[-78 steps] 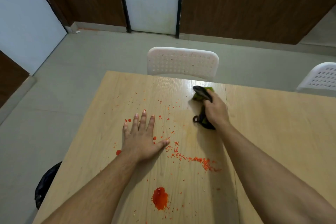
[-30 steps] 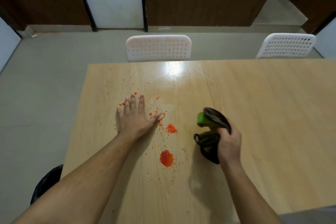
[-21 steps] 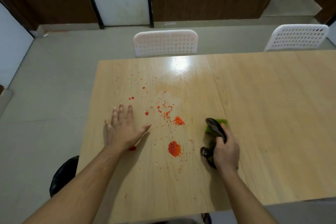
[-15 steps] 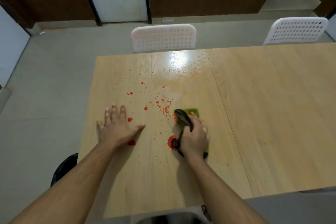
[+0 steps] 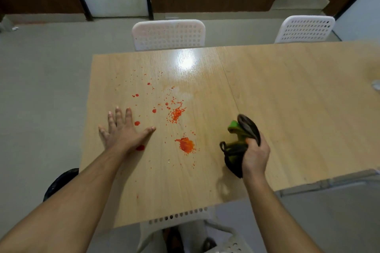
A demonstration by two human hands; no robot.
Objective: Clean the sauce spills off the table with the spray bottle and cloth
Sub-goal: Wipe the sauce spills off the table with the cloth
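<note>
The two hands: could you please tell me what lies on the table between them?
In the head view, between left hand and cloth-holding right hand: the largest sauce blot, with specks around it.

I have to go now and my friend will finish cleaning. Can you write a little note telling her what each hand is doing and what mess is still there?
Left hand: flat on the table, fingers spread, holding nothing, red drops right beside it.
Right hand: its grip is round the bunched green and dark cloth, lifted just off the wood, to the right of the mess.
Spray bottle: not in view.
Done: a pale wet smear sits at the far side of the spatter.
Left: the big sauce blob, the crumbly orange patch and the scattered red drops all need wiping.
</note>
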